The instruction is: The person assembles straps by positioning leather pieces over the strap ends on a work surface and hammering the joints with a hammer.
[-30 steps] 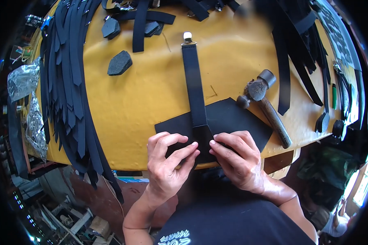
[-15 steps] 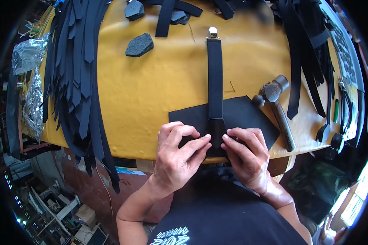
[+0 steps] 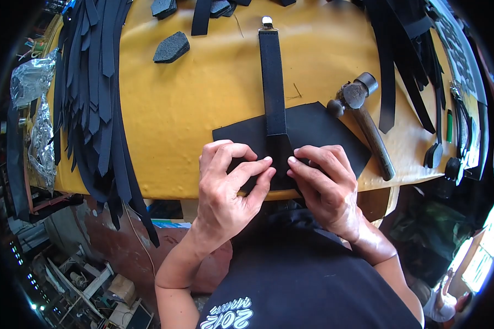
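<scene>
A black suspender strap (image 3: 273, 82) with a shiny metal clip (image 3: 267, 23) at its far end runs straight toward me. Its near end is a smooth, darker leather-like piece (image 3: 280, 147), lying over a flat black sheet (image 3: 324, 131). My left hand (image 3: 228, 178) is closed, thumb and finger pinched at the left edge of this end piece. On the opposite edge, my right hand (image 3: 330, 183) is closed in a similar pinch. The fingertips of the two hands are a short gap apart. Right of the sheet lies a ball-peen hammer (image 3: 370, 123) with a wooden handle.
Many black strips (image 3: 96, 98) hang over the yellow table's (image 3: 197, 109) left side, and more strips (image 3: 387, 82) lie at the right. A dark angular stone-like block (image 3: 171, 47) sits farther back. Crumpled clear plastic (image 3: 41, 134) is at the far left.
The view has shifted, so the table and the things on it appear higher and slightly left. Both hands keep their pinches at the strap's near end, with little visible change in the fingers.
</scene>
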`<act>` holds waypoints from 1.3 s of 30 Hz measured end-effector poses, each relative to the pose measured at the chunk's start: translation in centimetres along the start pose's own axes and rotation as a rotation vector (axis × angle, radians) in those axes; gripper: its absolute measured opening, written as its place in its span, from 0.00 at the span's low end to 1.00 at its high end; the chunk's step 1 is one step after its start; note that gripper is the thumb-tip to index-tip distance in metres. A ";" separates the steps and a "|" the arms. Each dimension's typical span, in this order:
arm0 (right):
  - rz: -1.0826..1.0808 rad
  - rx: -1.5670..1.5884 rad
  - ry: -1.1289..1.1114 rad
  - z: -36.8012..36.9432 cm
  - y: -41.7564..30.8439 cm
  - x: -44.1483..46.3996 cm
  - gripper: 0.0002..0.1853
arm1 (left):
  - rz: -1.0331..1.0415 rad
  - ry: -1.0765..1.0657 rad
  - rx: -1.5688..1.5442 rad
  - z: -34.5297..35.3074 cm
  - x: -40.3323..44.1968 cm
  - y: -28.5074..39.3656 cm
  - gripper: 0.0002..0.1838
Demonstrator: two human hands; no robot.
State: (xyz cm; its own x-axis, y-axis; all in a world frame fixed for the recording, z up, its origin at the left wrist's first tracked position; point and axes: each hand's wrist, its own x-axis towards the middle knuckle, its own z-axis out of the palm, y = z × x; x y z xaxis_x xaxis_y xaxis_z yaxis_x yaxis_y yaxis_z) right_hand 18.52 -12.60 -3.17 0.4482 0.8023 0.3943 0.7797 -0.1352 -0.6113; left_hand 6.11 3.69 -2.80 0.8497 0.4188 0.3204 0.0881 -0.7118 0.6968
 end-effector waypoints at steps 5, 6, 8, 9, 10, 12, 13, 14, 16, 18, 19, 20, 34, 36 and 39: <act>-0.002 -0.004 0.018 0.2 -0.1 -0.1 0.18 | 0.024 0.021 0.043 0.5 -0.1 -0.1 0.11; -0.002 -0.006 0.021 0.2 -0.1 -0.1 0.18 | 0.026 0.012 0.049 0.4 -0.1 -0.1 0.10; 0.005 -0.005 0.022 0.3 -0.1 -0.1 0.18 | 0.029 -0.007 0.062 0.3 0.0 0.1 0.10; 0.012 -0.002 0.020 0.3 -0.1 -0.2 0.18 | 0.073 -0.013 0.105 0.1 0.1 0.2 0.10; 0.021 0.002 0.018 0.3 -0.1 -0.2 0.18 | 0.115 -0.021 0.148 -0.1 0.3 0.4 0.10; 0.000 -0.005 0.031 0.2 -0.3 0.2 0.18 | 0.179 -0.044 0.197 -0.1 0.5 0.5 0.09; -0.011 -0.007 0.036 0.2 -0.3 0.3 0.18 | 0.201 -0.060 0.205 -0.1 0.4 0.3 0.09; -0.017 -0.013 0.019 0.2 -0.2 0.3 0.18 | 0.222 -0.075 0.212 -0.1 0.4 0.2 0.09; -0.026 -0.023 -0.015 0.2 0.0 0.2 0.17 | 0.215 -0.089 0.213 -0.2 0.6 0.3 0.09; -0.028 -0.027 -0.016 0.2 0.1 0.2 0.17 | 0.230 -0.097 0.206 -0.2 0.6 0.0 0.10; -0.030 -0.030 -0.017 0.2 0.1 0.2 0.17 | 0.230 -0.098 0.202 -0.2 0.6 0.0 0.10; -0.032 -0.032 -0.017 0.2 0.1 0.1 0.17 | 0.229 -0.099 0.198 -0.3 0.6 0.0 0.10; -0.031 -0.054 -0.080 0.0 0.1 -0.3 0.19 | 0.212 -0.110 0.316 -0.2 0.5 0.3 0.15; -0.022 -0.055 -0.113 -0.1 0.1 -0.3 0.20 | 0.219 -0.109 0.328 -0.2 0.4 0.3 0.15; 0.006 -0.057 -0.167 -0.6 -0.3 0.1 0.21 | 0.203 -0.119 0.341 0.0 0.2 0.3 0.15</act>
State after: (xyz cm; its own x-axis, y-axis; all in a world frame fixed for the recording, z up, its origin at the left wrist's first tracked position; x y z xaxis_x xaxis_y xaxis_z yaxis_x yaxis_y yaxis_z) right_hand 18.62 -12.80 -2.53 0.3775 0.8864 0.2680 0.8028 -0.1690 -0.5718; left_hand 6.32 3.62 -2.53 0.9199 0.1967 0.3392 0.0626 -0.9277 0.3680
